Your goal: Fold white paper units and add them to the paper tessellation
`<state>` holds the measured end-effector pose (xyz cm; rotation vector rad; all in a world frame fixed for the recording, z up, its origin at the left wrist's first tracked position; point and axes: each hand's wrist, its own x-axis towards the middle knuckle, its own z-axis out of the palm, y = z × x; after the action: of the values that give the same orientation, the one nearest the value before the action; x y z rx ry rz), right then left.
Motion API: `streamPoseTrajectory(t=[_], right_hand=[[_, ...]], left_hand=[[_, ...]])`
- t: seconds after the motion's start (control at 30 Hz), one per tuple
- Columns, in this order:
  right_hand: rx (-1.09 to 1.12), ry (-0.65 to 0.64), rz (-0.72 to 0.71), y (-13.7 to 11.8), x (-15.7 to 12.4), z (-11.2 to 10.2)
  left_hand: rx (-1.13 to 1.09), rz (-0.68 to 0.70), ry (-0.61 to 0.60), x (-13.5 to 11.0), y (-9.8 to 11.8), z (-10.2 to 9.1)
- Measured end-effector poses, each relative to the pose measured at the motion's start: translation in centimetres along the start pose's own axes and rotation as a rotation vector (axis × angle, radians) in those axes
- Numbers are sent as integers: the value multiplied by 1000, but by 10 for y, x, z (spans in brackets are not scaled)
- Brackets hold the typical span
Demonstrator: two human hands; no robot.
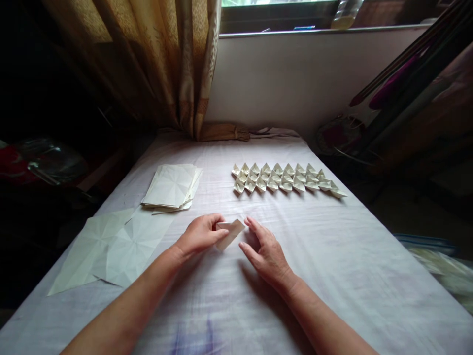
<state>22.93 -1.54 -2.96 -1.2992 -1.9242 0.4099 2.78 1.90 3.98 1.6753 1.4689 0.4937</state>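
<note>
We see purple marks on the cloth, too blurred to read. We log the left hand grasping the folded paper in its grip, thumb on the near face, nearer us than the stack and boats. The right hand's grip is loose, fingers curved, thumb apart, beside the paper's right corner; can't tell if touching.

A room in a home is suggested by the long gold-brown patterned fabric curtain. To the right of the curtain, a dark-framed window is set above a plain whitish wall, and a clear bottle is stood on its pale sill. Below the curtain, a creased pale-lilac cloth is spread flat.
</note>
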Motion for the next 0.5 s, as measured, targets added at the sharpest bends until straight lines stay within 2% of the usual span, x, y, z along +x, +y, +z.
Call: streamPoseTrajectory(t=[0.07, 0.1, 0.17, 0.27, 0.33, 0.4, 0.43, 0.5], right_hand=[[98, -4, 53, -6, 3, -4], [162, -18, 78, -10, 5, -5], [299, -66, 125, -22, 6, -7], [401, -104, 208, -35, 4, -3], [410, -98, 232, -38, 2, 1], [334, -78, 209, -36, 2, 3], [255, -56, 169, -34, 3, 2], [34, 4, 27, -31, 7, -2]], left_hand=[[-404, -51, -15, -3, -2, 9], [-539, -67, -26, -4, -2, 14], [-703, -76, 0, -8, -1, 24], [-819, -82, 31, -12, -1, 35], [-822, -50, 45, -14, -5, 40], [-712, 24, 98, -15, -11, 42], [-604, 79, 159, -16, -14, 41], [-275, 224, 367, -19, -22, 37]])
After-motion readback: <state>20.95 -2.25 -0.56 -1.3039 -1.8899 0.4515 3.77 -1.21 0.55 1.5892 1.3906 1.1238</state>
